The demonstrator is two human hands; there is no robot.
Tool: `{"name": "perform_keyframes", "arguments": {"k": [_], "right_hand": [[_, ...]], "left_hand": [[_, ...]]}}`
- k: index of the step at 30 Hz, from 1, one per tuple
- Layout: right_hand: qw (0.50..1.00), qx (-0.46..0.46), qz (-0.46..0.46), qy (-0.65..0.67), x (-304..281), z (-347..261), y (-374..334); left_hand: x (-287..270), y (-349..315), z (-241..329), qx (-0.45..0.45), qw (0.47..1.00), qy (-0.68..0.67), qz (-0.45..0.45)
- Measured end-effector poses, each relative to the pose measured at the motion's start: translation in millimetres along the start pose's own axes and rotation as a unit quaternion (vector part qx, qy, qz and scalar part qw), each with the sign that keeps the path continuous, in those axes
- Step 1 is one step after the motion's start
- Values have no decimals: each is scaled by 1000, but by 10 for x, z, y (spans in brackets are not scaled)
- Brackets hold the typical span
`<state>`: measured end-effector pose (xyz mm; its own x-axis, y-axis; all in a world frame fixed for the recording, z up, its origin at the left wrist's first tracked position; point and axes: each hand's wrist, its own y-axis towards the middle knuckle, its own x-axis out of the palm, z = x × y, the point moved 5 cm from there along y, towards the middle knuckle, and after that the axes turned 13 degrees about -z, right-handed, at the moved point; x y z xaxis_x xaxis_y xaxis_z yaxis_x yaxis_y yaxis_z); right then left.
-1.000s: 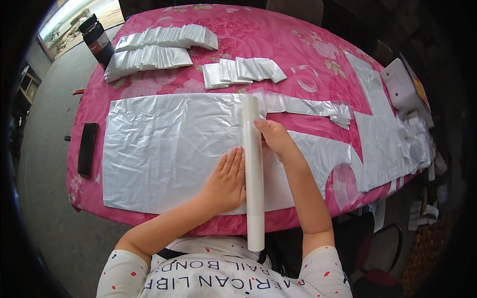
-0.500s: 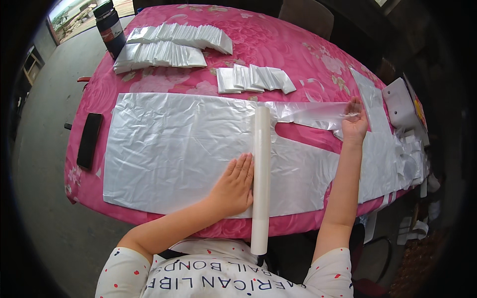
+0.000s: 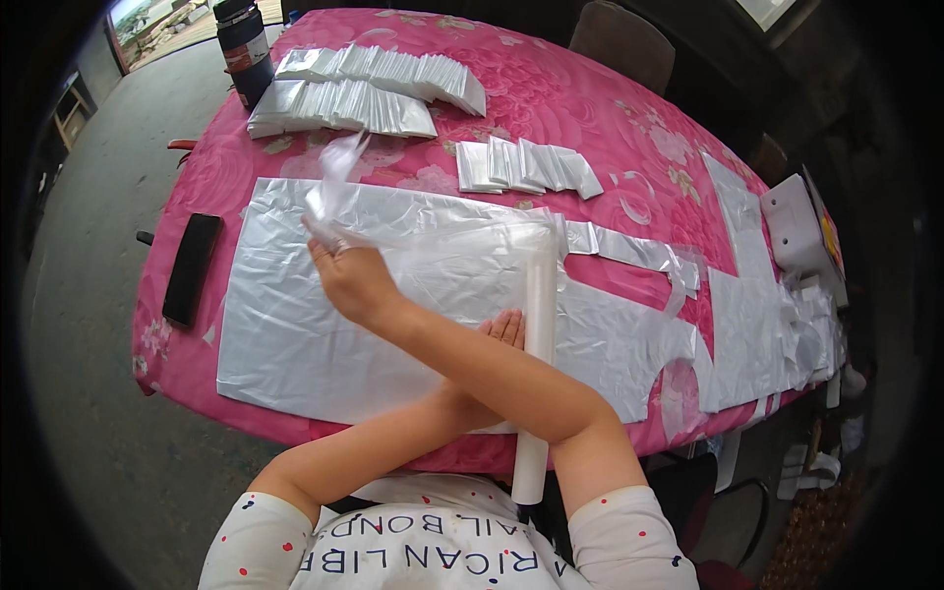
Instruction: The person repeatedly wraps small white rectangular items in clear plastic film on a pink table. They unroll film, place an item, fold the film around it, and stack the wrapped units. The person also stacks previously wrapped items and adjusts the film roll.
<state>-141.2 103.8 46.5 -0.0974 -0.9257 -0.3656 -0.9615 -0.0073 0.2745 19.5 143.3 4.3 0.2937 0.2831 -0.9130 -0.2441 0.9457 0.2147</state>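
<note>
A thin white plastic sheet (image 3: pixel 285 324), with cutouts like an apron at its right end, lies spread across the table. Over it lies a long pale tube (image 3: pixel 540 295), its near end sticking out past the table edge. My left hand (image 3: pixel 505 327) rests flat beside the tube, fingers stretched; my right forearm crosses above and hides part of it. Out to the left, my right hand (image 3: pixel 356 283) is closed on a clear plastic strip (image 3: pixel 339 172). The strip's loose end flutters, blurred, beyond the fingers, and thin film trails from the hand toward the tube.
Rows of folded plastic packets (image 3: pixel 354 103) and a smaller group of packets (image 3: pixel 531 165) lie at the back. A dark bottle (image 3: pixel 244 54) stands far left, above a black phone (image 3: pixel 193 270). More plastic sheeting (image 3: pixel 752 339) and a white box (image 3: pixel 795 226) occupy the right side.
My right hand has swung from the sheet's right end across to the left, over my left arm, pulling the plastic strip along. My left hand stays beside the tube.
</note>
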Motion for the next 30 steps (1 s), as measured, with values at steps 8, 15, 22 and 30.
{"name": "perform_keyframes", "arguments": {"k": [8, 15, 22, 30], "right_hand": [[834, 71, -474, -273, 920, -630, -149], [976, 12, -214, -31, -1107, -884, -766], [883, 213, 61, -414, -2281, 651, -1620], [814, 156, 198, -524, -2538, 904, -1304]], "left_hand": [[207, 38, -27, -11, 995, 91, -38], [-128, 24, -35, 16, 975, -223, -9], [-24, 35, -3, -11, 998, 2, -60], [-53, 52, -7, -10, 996, 9, -90]]}}
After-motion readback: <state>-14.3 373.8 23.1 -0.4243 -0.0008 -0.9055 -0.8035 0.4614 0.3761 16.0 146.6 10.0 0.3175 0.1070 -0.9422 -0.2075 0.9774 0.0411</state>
